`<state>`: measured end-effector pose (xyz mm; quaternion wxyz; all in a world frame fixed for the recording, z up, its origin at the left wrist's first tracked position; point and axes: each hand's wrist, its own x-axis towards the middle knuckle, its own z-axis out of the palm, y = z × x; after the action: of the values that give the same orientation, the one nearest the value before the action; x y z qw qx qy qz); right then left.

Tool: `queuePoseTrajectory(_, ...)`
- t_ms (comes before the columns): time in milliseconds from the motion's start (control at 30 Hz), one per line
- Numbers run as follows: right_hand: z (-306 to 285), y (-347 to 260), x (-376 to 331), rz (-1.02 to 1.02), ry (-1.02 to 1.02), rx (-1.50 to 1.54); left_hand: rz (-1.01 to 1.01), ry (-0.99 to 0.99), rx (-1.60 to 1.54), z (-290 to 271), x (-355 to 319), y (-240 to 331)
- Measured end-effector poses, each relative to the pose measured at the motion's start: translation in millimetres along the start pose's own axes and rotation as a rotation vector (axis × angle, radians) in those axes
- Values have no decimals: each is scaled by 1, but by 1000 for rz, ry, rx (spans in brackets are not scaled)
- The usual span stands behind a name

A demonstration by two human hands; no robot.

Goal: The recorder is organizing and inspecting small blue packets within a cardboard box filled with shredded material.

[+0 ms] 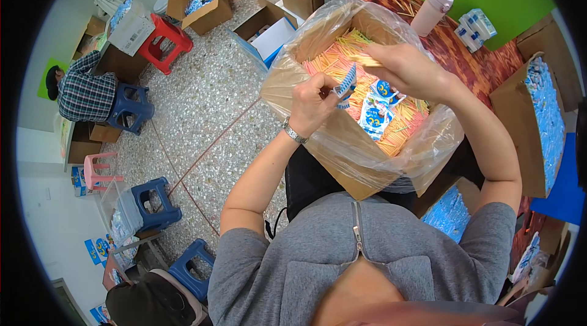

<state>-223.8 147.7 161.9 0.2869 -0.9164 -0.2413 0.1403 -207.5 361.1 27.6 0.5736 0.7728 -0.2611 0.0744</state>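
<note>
Head view: packet in left hand, stick bundle in right hand

The left hand pinches a small blue-and-white packet between thumb and fingers. The right hand, in a narrow grip, holds a bundle of pale sticks just beside the packet; contact between the two cannot be confirmed. Beneath both hands is a carton with a clear liner, containing loose pink and yellow sticks. Printed packets lie on these, right of the left hand. A pink bottle stands on the surface beyond the right hand.

Handling: the packet is probably light, soft and slippery; grip one edge with the fingertips and avoid crushing it. The sticks are likely light, stiff and brittle; hold the bundle around its middle, with even, gentle pressure.
</note>
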Motion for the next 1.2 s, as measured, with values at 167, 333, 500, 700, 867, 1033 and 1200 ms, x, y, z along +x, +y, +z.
queuePoseTrajectory(167,10,-4,13,-291,35,-137,-1,-82,9,-5,6,10)
queuePoseTrajectory(333,24,8,14,-251,47,-447,-75,-103,-68,-9,6,7)
queuePoseTrajectory(500,25,12,9,-276,151,-369,-9,-32,19,-7,3,-1)
queuePoseTrajectory(700,-22,-8,0,-130,-88,-119,41,41,53,-4,4,-1)
queuePoseTrajectory(867,-30,-9,17,-181,-220,-355,141,37,110,-7,4,4)
queuePoseTrajectory(1033,-33,-24,33,-67,-448,-605,202,-10,168,-7,4,7)
queuePoseTrajectory(1200,-21,-42,44,223,-508,-852,305,9,241,-4,5,5)
